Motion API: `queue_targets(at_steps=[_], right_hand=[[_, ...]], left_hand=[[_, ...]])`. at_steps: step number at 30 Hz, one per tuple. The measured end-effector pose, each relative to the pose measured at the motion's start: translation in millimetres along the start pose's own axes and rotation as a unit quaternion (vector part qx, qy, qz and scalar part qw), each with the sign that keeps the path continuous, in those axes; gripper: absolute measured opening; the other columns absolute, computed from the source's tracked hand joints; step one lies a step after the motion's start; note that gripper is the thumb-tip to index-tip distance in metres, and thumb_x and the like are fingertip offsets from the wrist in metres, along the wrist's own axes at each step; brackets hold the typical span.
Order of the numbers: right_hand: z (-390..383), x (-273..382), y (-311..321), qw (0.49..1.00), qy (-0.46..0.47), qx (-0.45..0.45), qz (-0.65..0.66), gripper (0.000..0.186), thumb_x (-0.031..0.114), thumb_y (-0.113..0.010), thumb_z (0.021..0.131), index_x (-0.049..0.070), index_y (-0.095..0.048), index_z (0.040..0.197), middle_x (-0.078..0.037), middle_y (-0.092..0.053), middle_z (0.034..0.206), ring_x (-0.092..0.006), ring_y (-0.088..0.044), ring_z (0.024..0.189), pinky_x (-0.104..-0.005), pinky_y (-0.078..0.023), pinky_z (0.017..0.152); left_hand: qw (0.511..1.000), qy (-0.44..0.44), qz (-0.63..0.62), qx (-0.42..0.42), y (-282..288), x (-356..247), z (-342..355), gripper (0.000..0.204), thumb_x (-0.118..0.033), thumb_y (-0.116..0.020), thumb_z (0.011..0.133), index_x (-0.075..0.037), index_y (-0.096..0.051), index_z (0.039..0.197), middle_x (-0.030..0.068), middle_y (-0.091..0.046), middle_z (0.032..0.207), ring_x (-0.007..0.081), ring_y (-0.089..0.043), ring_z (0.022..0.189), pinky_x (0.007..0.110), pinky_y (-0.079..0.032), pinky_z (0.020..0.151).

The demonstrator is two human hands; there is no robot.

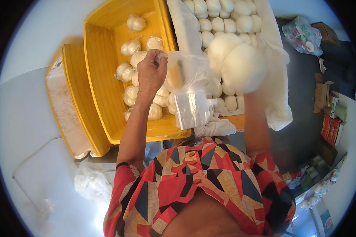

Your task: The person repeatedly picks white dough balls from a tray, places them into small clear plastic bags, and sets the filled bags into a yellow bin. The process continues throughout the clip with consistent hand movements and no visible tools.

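Note:
My left hand (152, 72) is closed, pinching the edge of a clear plastic bag (192, 71) that hangs open toward the right. Close to the bag's mouth, two large white steamed buns (241, 65) are raised in my right hand (250, 96), blurred by motion. The buns hide nearly all of that hand's fingers. Beneath the bag lies a stack of flat clear bags (194, 110), at the border between two trays. Under my left hand, several bagged buns (137, 59) lie in a yellow tray (103, 79). Rows of unwrapped buns (217, 24) fill the cloth-lined tray on the right.
White cloth (279, 75) drapes over the right tray's side. Another yellow tray (77, 102) with a whitish surface leans at the far left. A white plastic bag (91, 181) sits lower left. Cardboard boxes (321, 93) and a filled plastic bag (302, 35) are at the right.

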State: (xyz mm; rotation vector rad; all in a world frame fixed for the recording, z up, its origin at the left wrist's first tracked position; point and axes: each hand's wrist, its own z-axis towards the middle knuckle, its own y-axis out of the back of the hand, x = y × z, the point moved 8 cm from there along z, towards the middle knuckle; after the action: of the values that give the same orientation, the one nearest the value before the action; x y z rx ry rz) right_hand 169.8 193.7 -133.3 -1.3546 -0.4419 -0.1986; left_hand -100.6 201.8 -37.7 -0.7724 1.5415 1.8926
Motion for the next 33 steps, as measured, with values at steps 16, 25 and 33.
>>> queue_targets(at_steps=[16, 25, 33], right_hand=[[-40.2, -74.3, -121.7, 0.465, -0.06, 0.134, -0.873, 0.053, 0.048, -0.056, 0.089, -0.001, -0.055, 0.111, -0.017, -0.066, 0.092, -0.0285, -0.062, 0.096, -0.0386, -0.05, 0.08], [-75.5, -74.6, -210.7, 0.277, 0.244, 0.407, -0.836, 0.012, 0.012, -0.067, 0.074, 0.008, -0.056, 0.075, -0.002, -0.053, 0.065, -0.0184, -0.054, 0.066, -0.0313, -0.04, 0.061], [-56.7, -76.7, -194.7, 0.856, -0.038, 0.108, -0.504, 0.034, 0.02, -0.076, 0.08, 0.002, -0.056, 0.101, -0.005, -0.066, 0.081, -0.0108, -0.053, 0.056, -0.0241, -0.043, 0.05]], left_hand=[[0.985, -0.168, 0.029, -0.018, 56.7, -39.0, -64.7, 0.013, -0.012, -0.067, 0.085, -0.003, -0.062, 0.078, 0.0117, -0.059, 0.059, 0.0183, -0.059, 0.05, 0.03, -0.047, 0.049], [0.87, 0.221, -0.419, 0.134, 71.1, 43.8, -97.6, 0.032, -0.029, -0.056, 0.094, -0.001, -0.059, 0.08, 0.0073, -0.065, 0.073, 0.0171, -0.064, 0.071, 0.03, -0.05, 0.07], [0.822, 0.082, -0.48, 0.295, 56.6, -50.9, -128.2, 0.044, -0.008, -0.053, 0.089, 0.006, -0.049, 0.13, 0.0087, -0.067, 0.103, 0.0183, -0.065, 0.093, 0.031, -0.051, 0.087]])
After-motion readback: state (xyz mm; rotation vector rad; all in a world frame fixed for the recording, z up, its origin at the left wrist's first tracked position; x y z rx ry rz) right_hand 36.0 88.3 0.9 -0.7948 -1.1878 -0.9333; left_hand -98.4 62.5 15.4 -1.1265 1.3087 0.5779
